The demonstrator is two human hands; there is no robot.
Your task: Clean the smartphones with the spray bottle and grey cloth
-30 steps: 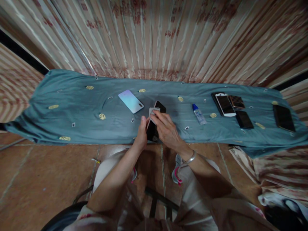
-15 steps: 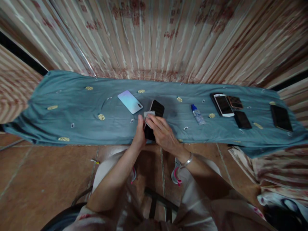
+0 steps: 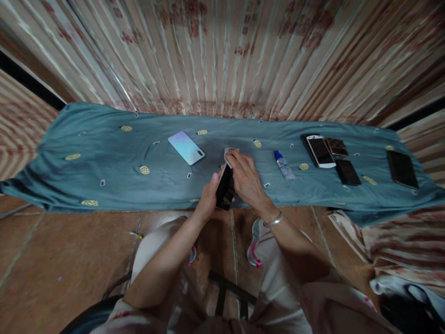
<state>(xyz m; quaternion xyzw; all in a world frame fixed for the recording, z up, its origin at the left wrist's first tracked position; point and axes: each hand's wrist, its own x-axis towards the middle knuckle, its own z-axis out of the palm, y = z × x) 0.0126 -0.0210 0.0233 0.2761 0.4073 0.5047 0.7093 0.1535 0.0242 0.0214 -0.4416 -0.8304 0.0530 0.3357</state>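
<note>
A black smartphone (image 3: 225, 189) is tilted over the near edge of the table, gripped along its left side by my left hand (image 3: 208, 195). My right hand (image 3: 247, 180) pinches a small grey cloth (image 3: 230, 151) against the phone's far end, and its fingers hide part of the screen. On the tablecloth to the left lies a pale blue and lilac smartphone (image 3: 187, 148), back side up. To the right of my hands, a small clear bottle with a blue cap (image 3: 284, 166) is lying down.
The table wears a teal cloth (image 3: 114, 157) with yellow pineapple prints. Towards its right end lie a white phone (image 3: 321, 152), a copper-brown flat item (image 3: 337, 147), a dark flat item (image 3: 348, 172) and a black device (image 3: 402, 169). A striped curtain (image 3: 215, 55) hangs behind.
The black phone has tilted and come nearer to me, turning in my left hand. My right hand with the cloth has shifted from the phone's middle to its far end.
</note>
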